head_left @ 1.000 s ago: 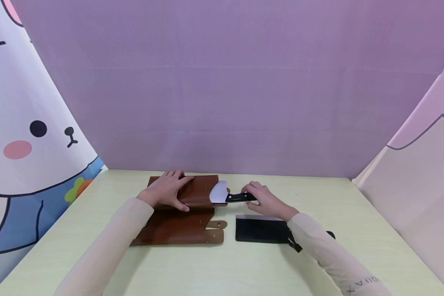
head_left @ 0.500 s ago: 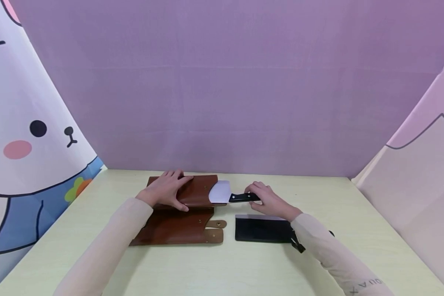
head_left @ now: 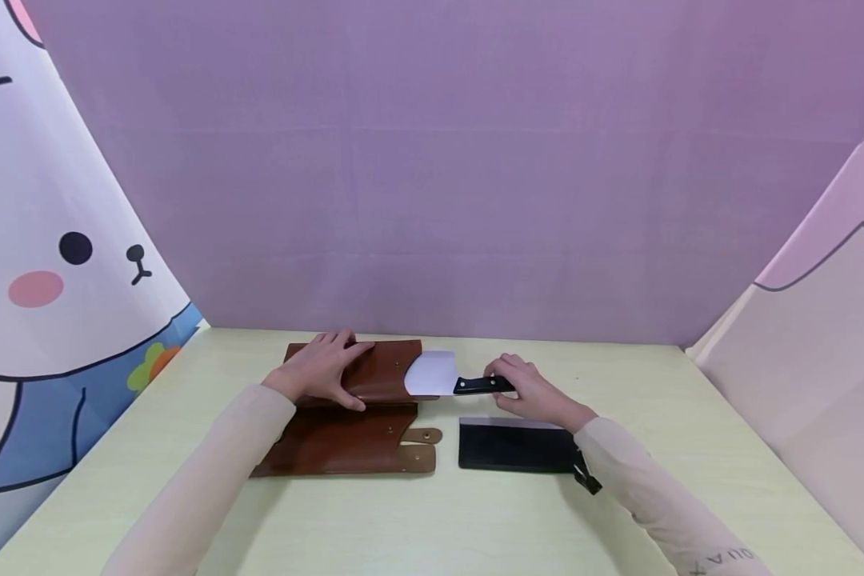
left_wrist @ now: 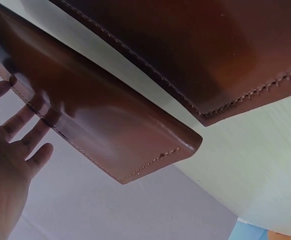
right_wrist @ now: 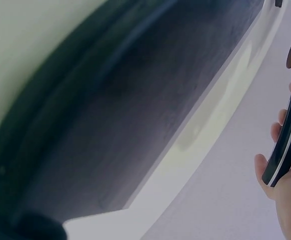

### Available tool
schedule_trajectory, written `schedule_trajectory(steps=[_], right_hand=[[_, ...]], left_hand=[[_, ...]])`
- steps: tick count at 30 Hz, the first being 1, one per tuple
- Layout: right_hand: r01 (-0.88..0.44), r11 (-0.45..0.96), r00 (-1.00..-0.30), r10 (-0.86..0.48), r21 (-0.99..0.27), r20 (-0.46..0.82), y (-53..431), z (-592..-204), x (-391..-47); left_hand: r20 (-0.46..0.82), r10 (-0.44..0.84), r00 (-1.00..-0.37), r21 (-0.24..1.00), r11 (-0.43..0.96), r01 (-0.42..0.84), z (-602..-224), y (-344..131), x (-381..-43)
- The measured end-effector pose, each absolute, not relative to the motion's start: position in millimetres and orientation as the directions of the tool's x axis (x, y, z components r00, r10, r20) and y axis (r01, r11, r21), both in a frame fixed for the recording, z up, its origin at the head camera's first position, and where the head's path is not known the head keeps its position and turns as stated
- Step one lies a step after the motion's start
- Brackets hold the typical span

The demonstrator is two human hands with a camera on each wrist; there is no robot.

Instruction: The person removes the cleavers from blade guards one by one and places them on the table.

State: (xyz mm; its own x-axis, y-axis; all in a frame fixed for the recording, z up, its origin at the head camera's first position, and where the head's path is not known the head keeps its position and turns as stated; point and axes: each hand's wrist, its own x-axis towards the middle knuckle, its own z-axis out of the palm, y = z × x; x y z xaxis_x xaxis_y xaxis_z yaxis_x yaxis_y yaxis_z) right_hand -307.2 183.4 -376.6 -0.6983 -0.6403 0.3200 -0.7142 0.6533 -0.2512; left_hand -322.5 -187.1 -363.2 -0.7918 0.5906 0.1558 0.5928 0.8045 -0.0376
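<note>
A knife with a broad silvery blade [head_left: 432,374] lies partly inside the far brown leather sheath [head_left: 385,368]. My right hand [head_left: 526,390] grips its black riveted handle [head_left: 478,386], which also shows in the right wrist view. The left hand [head_left: 324,370] spans the far sheath, thumb on the near edge and fingers at the stitched far edge, holding it on the table. The blade's inner part is hidden in the leather. Nearer me lies a second brown sheath [head_left: 346,448], its tan strap [head_left: 421,436] and flap pointing right.
A black-bladed cleaver [head_left: 518,446] with a pale edge lies below my right forearm; the sleeve hides its right end, where a black strap [head_left: 586,476] shows. A purple cloth wall [head_left: 439,200] rises behind the pale table [head_left: 374,528].
My right hand has drawn the knife to the right, and more of its blade shows outside the sheath. The left hand and both sheaths have stayed nearly in place.
</note>
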Motion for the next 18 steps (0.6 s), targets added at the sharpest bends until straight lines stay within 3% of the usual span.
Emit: schedule_trajectory(steps=[18], right_hand=[[-0.726, 0.644, -0.685, -0.643, -0.242, 0.343, 195.9, -380.7, -308.8]], left_hand=[[0.144, 0.59, -0.795, -0.047, 0.806, 0.59, -361.0, -188.4, -320.5]])
